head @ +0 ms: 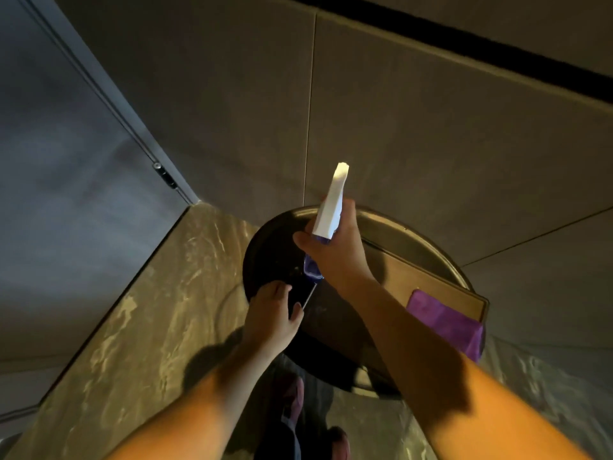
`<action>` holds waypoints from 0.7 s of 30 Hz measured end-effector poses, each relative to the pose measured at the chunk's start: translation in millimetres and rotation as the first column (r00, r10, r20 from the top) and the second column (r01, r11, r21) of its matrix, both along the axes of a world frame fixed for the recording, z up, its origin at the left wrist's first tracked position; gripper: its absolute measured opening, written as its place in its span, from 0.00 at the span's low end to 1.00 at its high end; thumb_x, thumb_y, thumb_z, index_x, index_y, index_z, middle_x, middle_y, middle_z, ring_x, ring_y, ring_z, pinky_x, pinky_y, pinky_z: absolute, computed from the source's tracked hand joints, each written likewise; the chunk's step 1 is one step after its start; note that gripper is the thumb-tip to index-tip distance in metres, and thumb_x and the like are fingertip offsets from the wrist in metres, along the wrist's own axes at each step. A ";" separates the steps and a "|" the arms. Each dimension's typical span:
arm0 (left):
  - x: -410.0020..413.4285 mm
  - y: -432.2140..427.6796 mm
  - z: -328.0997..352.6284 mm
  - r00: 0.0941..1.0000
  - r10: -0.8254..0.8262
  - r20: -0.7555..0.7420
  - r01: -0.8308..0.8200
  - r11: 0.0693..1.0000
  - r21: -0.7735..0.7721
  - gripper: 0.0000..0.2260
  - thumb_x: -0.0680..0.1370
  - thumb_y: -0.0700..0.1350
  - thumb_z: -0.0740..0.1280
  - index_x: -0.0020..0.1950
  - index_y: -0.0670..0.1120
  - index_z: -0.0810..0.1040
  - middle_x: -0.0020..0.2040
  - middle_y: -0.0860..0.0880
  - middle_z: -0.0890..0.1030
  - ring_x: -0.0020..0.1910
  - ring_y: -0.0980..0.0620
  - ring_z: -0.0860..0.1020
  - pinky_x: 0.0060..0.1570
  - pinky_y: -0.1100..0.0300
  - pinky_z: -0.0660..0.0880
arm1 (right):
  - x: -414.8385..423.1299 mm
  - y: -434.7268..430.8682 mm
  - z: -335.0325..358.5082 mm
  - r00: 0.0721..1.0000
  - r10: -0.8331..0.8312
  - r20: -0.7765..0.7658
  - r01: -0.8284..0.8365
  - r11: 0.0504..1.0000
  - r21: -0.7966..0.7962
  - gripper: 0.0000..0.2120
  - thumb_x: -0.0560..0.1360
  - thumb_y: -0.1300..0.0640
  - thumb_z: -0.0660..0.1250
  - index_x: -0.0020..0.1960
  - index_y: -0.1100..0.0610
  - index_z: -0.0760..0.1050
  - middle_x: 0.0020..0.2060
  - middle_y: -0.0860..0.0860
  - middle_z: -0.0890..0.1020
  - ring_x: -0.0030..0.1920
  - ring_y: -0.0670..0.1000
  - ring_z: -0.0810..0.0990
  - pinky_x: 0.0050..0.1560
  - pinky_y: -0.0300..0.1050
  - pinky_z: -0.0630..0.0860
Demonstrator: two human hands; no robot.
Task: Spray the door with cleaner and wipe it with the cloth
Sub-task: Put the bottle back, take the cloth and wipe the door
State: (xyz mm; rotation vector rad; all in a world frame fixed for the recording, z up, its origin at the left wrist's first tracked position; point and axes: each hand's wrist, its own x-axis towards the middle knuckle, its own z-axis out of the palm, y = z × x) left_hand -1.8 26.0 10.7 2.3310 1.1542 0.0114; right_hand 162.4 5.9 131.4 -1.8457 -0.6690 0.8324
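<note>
My right hand (335,250) grips a white spray head (330,207) with a purple collar, nozzle pointing up and away toward the beige wall. Its thin dip tube (307,297) hangs bare below the collar and runs down to my left hand (273,315). That hand is curled around something dark under the tube, apparently the bottle body, which is hard to make out. A purple cloth (447,322) lies at the right on a wooden board. The grey door panel (66,194) with a small metal fitting (163,174) stands at the left.
Both hands are over a round dark table with a metal rim (428,240). The wooden board (441,287) rests on its right side. Beige wall panels (398,127) rise behind it. Glossy marble floor (142,327) spreads below, with my shoes (295,396) near the table's base.
</note>
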 end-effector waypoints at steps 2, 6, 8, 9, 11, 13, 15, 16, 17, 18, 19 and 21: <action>4.2 4.6 -19.0 1.000 -0.018 -0.010 0.018 0.998 0.053 0.20 0.77 0.56 0.63 0.64 0.47 0.77 0.61 0.47 0.78 0.63 0.47 0.75 0.60 0.49 0.76 | 1.5 13.6 -15.9 1.000 -0.004 0.009 0.004 1.000 0.001 0.33 0.73 0.56 0.78 0.66 0.42 0.60 0.49 0.45 0.76 0.47 0.53 0.82 0.38 0.49 0.86; 2.2 4.1 -38.4 0.999 0.001 0.033 -0.005 0.993 0.116 0.19 0.76 0.57 0.64 0.62 0.48 0.76 0.61 0.46 0.77 0.62 0.45 0.73 0.58 0.46 0.74 | 0.7 31.1 -40.1 1.000 -0.003 0.016 0.002 1.000 0.030 0.33 0.72 0.54 0.78 0.67 0.40 0.61 0.52 0.44 0.76 0.51 0.53 0.82 0.44 0.55 0.86; 1.2 3.1 -42.8 0.999 0.010 0.037 -0.014 0.992 0.122 0.19 0.75 0.57 0.65 0.62 0.49 0.76 0.61 0.47 0.77 0.62 0.45 0.73 0.58 0.45 0.74 | -0.9 34.8 -46.8 1.000 -0.018 0.018 0.017 0.999 0.045 0.34 0.72 0.54 0.78 0.68 0.40 0.60 0.53 0.40 0.74 0.55 0.51 0.79 0.48 0.54 0.86; 1.2 3.3 -43.8 0.999 0.013 0.033 -0.017 0.992 0.124 0.19 0.75 0.57 0.65 0.62 0.49 0.76 0.61 0.47 0.77 0.62 0.45 0.73 0.58 0.46 0.74 | -1.7 36.0 -49.3 1.000 -0.024 0.018 0.023 0.998 0.056 0.34 0.72 0.55 0.78 0.68 0.41 0.60 0.54 0.40 0.74 0.57 0.52 0.79 0.48 0.54 0.86; 2.0 4.0 -44.2 1.000 0.010 0.015 -0.012 0.991 0.134 0.20 0.74 0.57 0.65 0.61 0.48 0.77 0.61 0.47 0.77 0.62 0.45 0.73 0.59 0.46 0.73 | -3.0 38.4 -53.3 0.999 -0.037 0.009 0.037 0.997 0.070 0.35 0.72 0.54 0.78 0.70 0.43 0.60 0.56 0.42 0.74 0.60 0.53 0.78 0.50 0.54 0.86; 2.5 3.8 -43.9 1.000 -0.003 0.002 0.002 0.990 0.138 0.19 0.74 0.57 0.65 0.61 0.48 0.77 0.61 0.47 0.78 0.62 0.45 0.74 0.61 0.47 0.69 | -5.0 40.0 -54.8 0.999 -0.050 0.007 0.050 0.997 0.062 0.35 0.71 0.52 0.79 0.71 0.47 0.62 0.59 0.45 0.76 0.61 0.52 0.77 0.52 0.54 0.85; 3.6 4.0 -42.6 1.000 -0.003 0.016 0.002 0.994 0.113 0.19 0.74 0.57 0.65 0.61 0.48 0.77 0.60 0.47 0.78 0.62 0.45 0.74 0.60 0.49 0.69 | -5.3 39.3 -56.1 0.998 -0.055 -0.003 0.055 0.998 0.030 0.38 0.69 0.47 0.80 0.71 0.45 0.63 0.61 0.46 0.76 0.63 0.49 0.74 0.55 0.55 0.84; 4.5 4.8 -41.0 0.999 -0.002 0.035 -0.001 0.996 0.093 0.19 0.74 0.56 0.65 0.60 0.48 0.77 0.60 0.47 0.78 0.61 0.46 0.74 0.58 0.50 0.71 | -4.5 36.6 -55.5 0.999 -0.052 0.009 0.052 0.999 0.006 0.39 0.67 0.45 0.81 0.71 0.44 0.63 0.62 0.43 0.75 0.64 0.48 0.72 0.59 0.56 0.81; 5.2 5.6 -39.2 0.998 -0.005 0.066 -0.001 0.997 0.083 0.18 0.74 0.55 0.66 0.59 0.47 0.77 0.58 0.46 0.79 0.60 0.45 0.74 0.57 0.50 0.73 | -2.7 31.6 -53.7 0.998 -0.043 0.042 0.043 0.999 -0.013 0.41 0.65 0.44 0.81 0.71 0.43 0.63 0.63 0.40 0.73 0.65 0.46 0.70 0.64 0.56 0.77; 5.8 6.3 -37.5 0.994 -0.013 0.106 0.003 0.996 0.091 0.16 0.74 0.53 0.67 0.58 0.46 0.78 0.56 0.46 0.79 0.58 0.45 0.75 0.55 0.50 0.75 | -0.6 24.5 -52.3 0.996 -0.026 0.087 0.028 0.999 -0.024 0.43 0.64 0.44 0.82 0.71 0.44 0.63 0.63 0.38 0.72 0.67 0.45 0.67 0.68 0.54 0.71; 6.1 6.5 -36.4 0.989 -0.022 0.149 0.006 0.994 0.110 0.14 0.74 0.51 0.68 0.56 0.45 0.79 0.54 0.46 0.80 0.56 0.44 0.76 0.54 0.49 0.76 | 2.0 15.4 -51.8 0.990 -0.004 0.141 0.010 0.999 -0.043 0.44 0.63 0.44 0.82 0.73 0.44 0.63 0.65 0.38 0.71 0.68 0.45 0.66 0.70 0.52 0.66; 8.3 2.5 -33.5 0.975 -0.050 0.218 0.017 0.989 0.149 0.11 0.74 0.48 0.69 0.54 0.44 0.81 0.52 0.46 0.81 0.54 0.44 0.78 0.52 0.48 0.77 | 7.5 -10.0 -52.7 0.974 0.037 0.222 -0.011 0.993 -0.118 0.44 0.65 0.44 0.81 0.75 0.46 0.63 0.70 0.43 0.71 0.72 0.47 0.66 0.70 0.51 0.63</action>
